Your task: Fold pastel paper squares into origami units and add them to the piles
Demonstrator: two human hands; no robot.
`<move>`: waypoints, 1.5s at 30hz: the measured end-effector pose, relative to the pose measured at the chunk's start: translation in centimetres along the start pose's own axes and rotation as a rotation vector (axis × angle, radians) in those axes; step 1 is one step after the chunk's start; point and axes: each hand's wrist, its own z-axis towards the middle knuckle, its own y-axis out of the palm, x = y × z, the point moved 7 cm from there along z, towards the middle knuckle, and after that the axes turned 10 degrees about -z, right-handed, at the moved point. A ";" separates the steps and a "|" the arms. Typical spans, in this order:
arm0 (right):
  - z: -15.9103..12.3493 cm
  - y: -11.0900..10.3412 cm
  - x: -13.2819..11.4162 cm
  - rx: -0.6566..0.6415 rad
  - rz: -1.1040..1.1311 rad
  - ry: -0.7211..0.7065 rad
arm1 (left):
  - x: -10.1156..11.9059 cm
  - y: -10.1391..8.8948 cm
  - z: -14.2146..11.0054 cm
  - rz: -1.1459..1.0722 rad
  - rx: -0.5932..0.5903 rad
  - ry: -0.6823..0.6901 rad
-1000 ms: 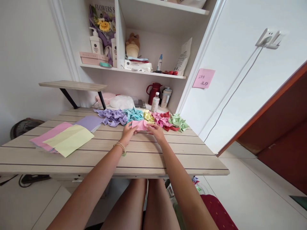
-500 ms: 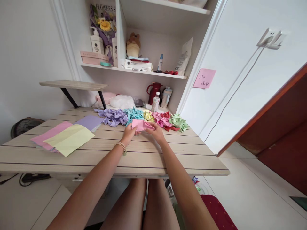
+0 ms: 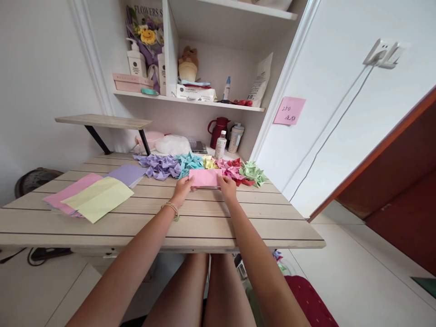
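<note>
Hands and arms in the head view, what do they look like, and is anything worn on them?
The left hand and right hand are ungloved, and no sleeve shows on the left arm or right arm. A thin, pale, banded bracelet with a small greenish piece circles the left wrist; nothing shows on the right wrist. Any rings are too small to tell.

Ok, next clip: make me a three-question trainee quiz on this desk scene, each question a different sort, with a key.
1. True or false: of the two hands, only the left hand holds the pink strip.
2. The folded paper pieces at the row's far right end are: A) purple; B) green; C) pink.
3. Fill in: the pink wall note bears the number ____.

Key: 1. False, the right hand holds it too. 2. B. 3. 250.
</note>
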 end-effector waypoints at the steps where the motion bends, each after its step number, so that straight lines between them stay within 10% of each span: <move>1: 0.0 -0.2 0.1 0.022 0.044 0.020 | 0.1 -0.1 0.0 -0.006 0.009 0.010; 27: -0.3 1.6 -0.4 -0.079 0.253 0.005 | 1.0 1.1 -0.7 -0.177 -0.059 0.090; 37: -2.4 3.6 -3.6 -0.457 -0.117 -0.410 | 1.4 0.1 -0.1 -0.093 0.007 0.108; 45: -1.0 2.8 -2.5 -0.269 -0.100 -0.283 | 1.6 2.0 -0.7 0.077 -0.185 0.145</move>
